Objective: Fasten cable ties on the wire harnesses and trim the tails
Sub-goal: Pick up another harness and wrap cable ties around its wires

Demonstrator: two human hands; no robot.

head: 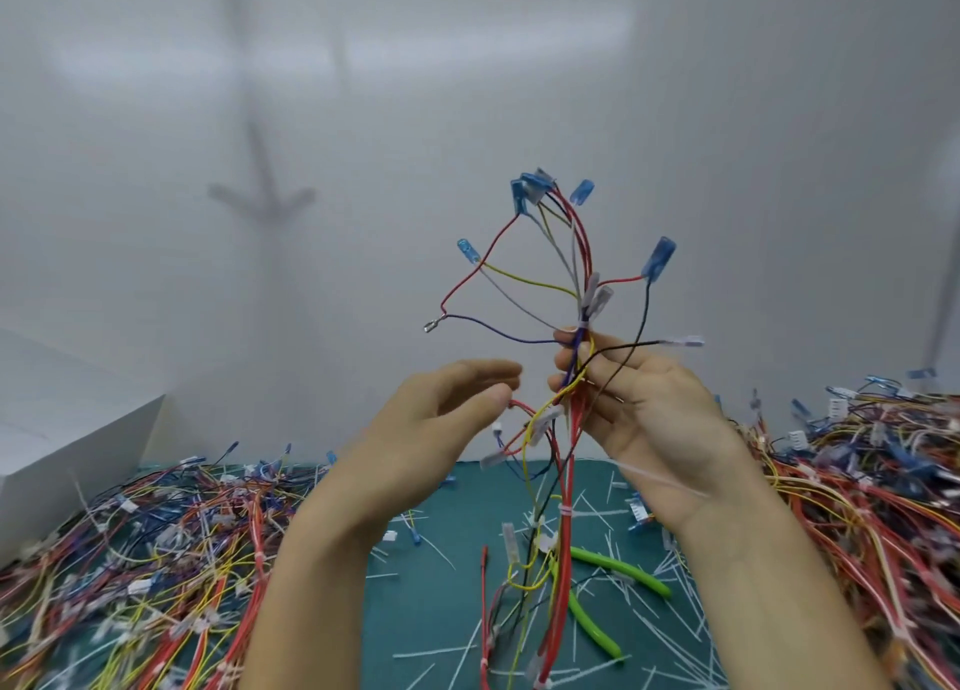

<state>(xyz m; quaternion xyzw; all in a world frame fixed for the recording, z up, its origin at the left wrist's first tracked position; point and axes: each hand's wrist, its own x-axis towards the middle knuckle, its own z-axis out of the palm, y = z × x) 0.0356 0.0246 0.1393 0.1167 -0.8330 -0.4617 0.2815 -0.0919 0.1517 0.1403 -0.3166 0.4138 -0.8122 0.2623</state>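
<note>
Room: a plain white wall (467,92) fills the upper half of the view, with faint grey shadows on it. Surface: one dark green mat (431,559) covers the bench below.

Two piles of wire harnesses noted. The left pile (130,559) spreads across the mat from its left edge to the left forearm. The right pile (857,481) is heaped higher against the wall. One white box (67,455) stands at the far left, behind the left pile.

Two bare hands are raised over the middle of the mat. The right hand (649,419) has thumb and fingers curled round one wire harness (571,284), gripping its bundle and holding it upright in the air. Its branches fan out above the hand and its long red, yellow and black leads hang to the mat. The left hand (441,414) is relaxed with fingers extended and grips nothing. Its thumb tip is just beside a red loop of the harness; contact cannot be confirmed.

One pair of green-handled cutters (613,567) lies on the mat behind the hanging leads. At least five blue terminals (658,258) are counted on the upper branches. Two white cable ties are counted on the held harness: the upper tie (583,324) just above the right fingers and the lower tie (565,511) on the hanging leads. One clear loose tie (665,479) crosses the right wrist. Trimmed tails (670,632), too many to count, litter the mat
</note>
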